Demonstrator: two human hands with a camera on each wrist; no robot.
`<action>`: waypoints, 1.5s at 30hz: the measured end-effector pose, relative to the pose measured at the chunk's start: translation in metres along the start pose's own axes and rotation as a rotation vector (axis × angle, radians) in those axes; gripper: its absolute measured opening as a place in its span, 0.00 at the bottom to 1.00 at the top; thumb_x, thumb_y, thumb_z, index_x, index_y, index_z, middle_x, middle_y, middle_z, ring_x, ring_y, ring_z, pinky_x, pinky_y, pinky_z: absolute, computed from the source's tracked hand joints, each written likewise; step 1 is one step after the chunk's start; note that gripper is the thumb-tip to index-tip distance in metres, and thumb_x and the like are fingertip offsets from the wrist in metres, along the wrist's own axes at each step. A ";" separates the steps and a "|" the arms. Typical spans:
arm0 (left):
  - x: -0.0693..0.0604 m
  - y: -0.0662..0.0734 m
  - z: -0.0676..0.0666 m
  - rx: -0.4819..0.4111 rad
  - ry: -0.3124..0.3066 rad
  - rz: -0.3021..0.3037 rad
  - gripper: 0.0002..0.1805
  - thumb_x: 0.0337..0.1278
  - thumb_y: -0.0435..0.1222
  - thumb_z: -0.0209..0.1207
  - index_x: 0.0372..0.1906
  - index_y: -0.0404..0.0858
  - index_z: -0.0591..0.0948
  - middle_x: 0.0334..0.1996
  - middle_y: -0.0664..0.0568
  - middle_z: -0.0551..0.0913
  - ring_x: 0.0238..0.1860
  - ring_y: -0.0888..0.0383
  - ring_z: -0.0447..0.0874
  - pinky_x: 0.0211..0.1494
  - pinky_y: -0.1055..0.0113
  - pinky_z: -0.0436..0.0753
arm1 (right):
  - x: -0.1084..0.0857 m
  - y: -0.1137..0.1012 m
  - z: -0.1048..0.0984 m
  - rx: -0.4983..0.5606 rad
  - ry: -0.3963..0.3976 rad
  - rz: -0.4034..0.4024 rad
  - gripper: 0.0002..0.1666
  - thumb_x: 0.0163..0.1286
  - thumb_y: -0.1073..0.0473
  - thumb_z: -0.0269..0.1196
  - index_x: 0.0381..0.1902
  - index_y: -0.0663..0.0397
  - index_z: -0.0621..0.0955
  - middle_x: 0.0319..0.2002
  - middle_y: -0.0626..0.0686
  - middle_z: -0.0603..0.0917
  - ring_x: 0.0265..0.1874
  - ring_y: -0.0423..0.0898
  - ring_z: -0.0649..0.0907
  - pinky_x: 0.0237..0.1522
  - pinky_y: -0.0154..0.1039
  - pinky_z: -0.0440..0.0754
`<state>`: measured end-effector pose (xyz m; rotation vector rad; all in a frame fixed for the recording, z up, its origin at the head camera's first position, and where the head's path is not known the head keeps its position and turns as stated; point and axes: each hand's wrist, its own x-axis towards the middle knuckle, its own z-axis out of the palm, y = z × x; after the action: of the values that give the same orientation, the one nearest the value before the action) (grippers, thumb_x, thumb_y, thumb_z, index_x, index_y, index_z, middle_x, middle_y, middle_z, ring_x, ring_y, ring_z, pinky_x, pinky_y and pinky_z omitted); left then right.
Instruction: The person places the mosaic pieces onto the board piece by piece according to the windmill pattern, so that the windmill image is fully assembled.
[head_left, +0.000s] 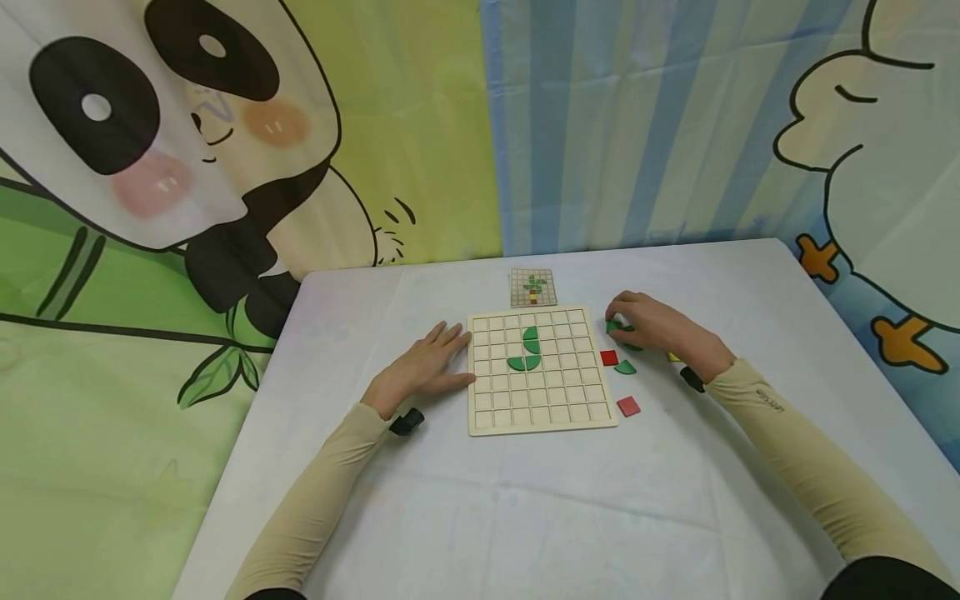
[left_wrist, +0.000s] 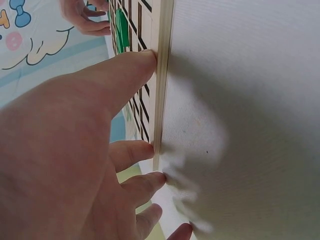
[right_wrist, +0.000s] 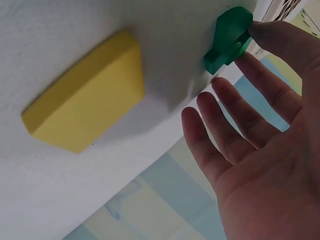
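Note:
A square wooden grid board (head_left: 495, 400) lies on the table, with several green quarter-circle tiles (head_left: 517, 364) set in its cells. My left hand (head_left: 423, 367) rests at the board's left edge, fingers extended, the thumb touching the rim in the left wrist view. Right of the board, my right hand (head_left: 652, 321) pinches a green tile (right_wrist: 234, 25) between thumb and index finger, its other fingers spread. More green lies beneath that tile, partly hidden. A yellow tile (right_wrist: 92, 95) sits close to this hand, mostly covered by the wrist in the head view.
Behind the board lies a small pattern card (head_left: 533, 287) showing a green and coloured figure. Two red square tiles (head_left: 628, 406) and a loose green quarter-circle (head_left: 625, 367) are on the white table (head_left: 525, 517) right of the board. Printed curtains hang behind.

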<state>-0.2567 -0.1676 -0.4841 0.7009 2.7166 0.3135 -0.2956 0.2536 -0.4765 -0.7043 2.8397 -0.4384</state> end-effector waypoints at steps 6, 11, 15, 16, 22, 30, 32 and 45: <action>-0.001 0.001 0.000 0.004 0.001 0.005 0.48 0.66 0.63 0.54 0.81 0.45 0.53 0.82 0.46 0.48 0.83 0.43 0.35 0.81 0.42 0.52 | 0.001 -0.003 0.000 0.004 0.000 0.003 0.18 0.68 0.56 0.68 0.51 0.59 0.82 0.58 0.62 0.78 0.56 0.58 0.77 0.62 0.58 0.77; -0.001 0.001 0.000 0.008 -0.005 0.004 0.48 0.66 0.63 0.54 0.81 0.45 0.53 0.82 0.45 0.48 0.83 0.43 0.35 0.81 0.43 0.52 | 0.001 -0.003 0.000 0.009 -0.001 -0.006 0.16 0.68 0.55 0.68 0.49 0.58 0.82 0.57 0.61 0.78 0.54 0.57 0.77 0.61 0.56 0.79; -0.001 0.001 -0.001 0.005 -0.007 0.004 0.48 0.66 0.63 0.54 0.81 0.44 0.53 0.82 0.45 0.48 0.83 0.43 0.35 0.81 0.42 0.52 | 0.003 -0.004 0.000 0.016 -0.004 -0.003 0.16 0.67 0.53 0.68 0.48 0.57 0.82 0.56 0.60 0.79 0.52 0.55 0.77 0.59 0.55 0.79; -0.001 0.001 -0.002 0.004 -0.007 0.004 0.48 0.66 0.63 0.54 0.81 0.44 0.53 0.82 0.45 0.48 0.83 0.42 0.35 0.81 0.42 0.52 | 0.003 -0.005 0.000 0.022 -0.005 -0.003 0.16 0.67 0.53 0.68 0.48 0.56 0.82 0.56 0.60 0.79 0.52 0.55 0.76 0.59 0.55 0.79; -0.001 0.001 -0.002 0.003 -0.010 0.008 0.48 0.67 0.62 0.54 0.81 0.44 0.52 0.82 0.45 0.47 0.83 0.42 0.35 0.81 0.42 0.52 | 0.004 -0.012 -0.001 0.085 0.001 -0.030 0.16 0.67 0.52 0.68 0.46 0.56 0.81 0.54 0.58 0.79 0.50 0.53 0.76 0.56 0.53 0.79; -0.001 0.000 -0.001 -0.002 -0.011 0.006 0.48 0.67 0.63 0.54 0.81 0.45 0.52 0.82 0.45 0.47 0.83 0.43 0.35 0.80 0.41 0.53 | 0.005 -0.035 0.000 0.138 0.029 -0.099 0.15 0.68 0.52 0.68 0.45 0.55 0.81 0.53 0.56 0.80 0.48 0.53 0.77 0.51 0.49 0.78; -0.001 0.000 -0.002 -0.005 -0.012 0.005 0.48 0.66 0.63 0.54 0.81 0.45 0.52 0.82 0.45 0.47 0.83 0.43 0.35 0.80 0.41 0.52 | 0.008 -0.043 0.002 0.130 0.032 -0.123 0.15 0.68 0.51 0.68 0.45 0.54 0.81 0.54 0.55 0.80 0.49 0.53 0.78 0.51 0.49 0.78; 0.000 -0.001 0.000 -0.002 -0.015 -0.002 0.48 0.66 0.64 0.53 0.82 0.46 0.51 0.82 0.47 0.46 0.83 0.44 0.34 0.81 0.42 0.52 | 0.027 -0.073 0.024 -0.036 0.043 -0.291 0.12 0.69 0.50 0.66 0.41 0.52 0.82 0.59 0.57 0.79 0.55 0.54 0.80 0.55 0.49 0.80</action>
<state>-0.2574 -0.1686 -0.4847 0.6972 2.7026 0.3099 -0.2823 0.1730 -0.4778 -1.1349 2.7977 -0.4501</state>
